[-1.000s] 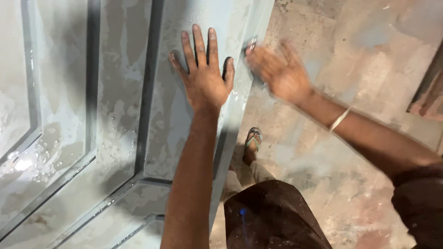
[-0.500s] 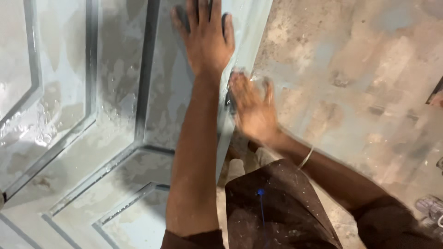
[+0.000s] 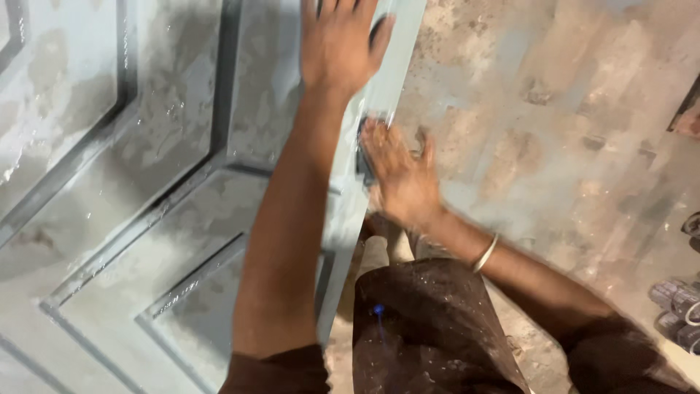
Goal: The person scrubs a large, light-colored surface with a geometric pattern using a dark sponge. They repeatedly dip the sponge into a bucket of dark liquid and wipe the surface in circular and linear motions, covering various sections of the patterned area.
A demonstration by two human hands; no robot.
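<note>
Now right hand (image 3: 402, 179) presses dark pad (image 3: 363, 157) against door (image 3: 182, 219) edge, left hand (image 3: 337, 44) flat above.

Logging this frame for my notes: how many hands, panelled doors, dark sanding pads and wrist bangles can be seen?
Hands: 2, left hand flat on the door, right hand at its edge
Grey panelled door: 1
Small dark pad under the right hand: 1
Wrist bangle: 1
Total: 5
</note>
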